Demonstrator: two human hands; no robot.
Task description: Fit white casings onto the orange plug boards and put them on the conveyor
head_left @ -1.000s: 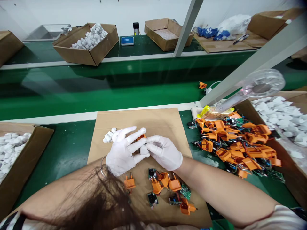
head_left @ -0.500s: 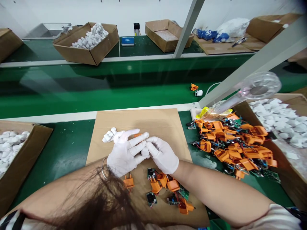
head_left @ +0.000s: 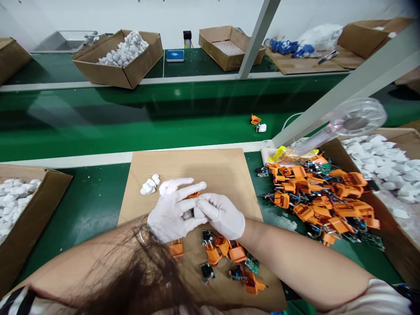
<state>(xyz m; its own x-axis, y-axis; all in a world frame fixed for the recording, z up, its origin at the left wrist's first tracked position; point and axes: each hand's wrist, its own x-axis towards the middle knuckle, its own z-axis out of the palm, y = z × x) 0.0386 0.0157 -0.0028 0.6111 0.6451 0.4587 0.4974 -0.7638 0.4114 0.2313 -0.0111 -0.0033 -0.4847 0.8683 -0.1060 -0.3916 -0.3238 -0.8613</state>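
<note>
Head view: the white-gloved left hand (head_left: 172,210) and right hand (head_left: 221,215) hold a small orange plug housing (head_left: 193,194) between narrowly curled fingers above the cardboard sheet (head_left: 183,168), having just drawn clear of the white plug pieces (head_left: 148,185).

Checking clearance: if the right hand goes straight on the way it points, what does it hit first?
The left hand. The gloved right hand points at it and seems to touch it, though depth is hard to judge from this view.

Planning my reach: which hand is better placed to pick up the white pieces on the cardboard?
Probably your left hand: it is nearest the white pieces; your right hand lies farther off.
</note>
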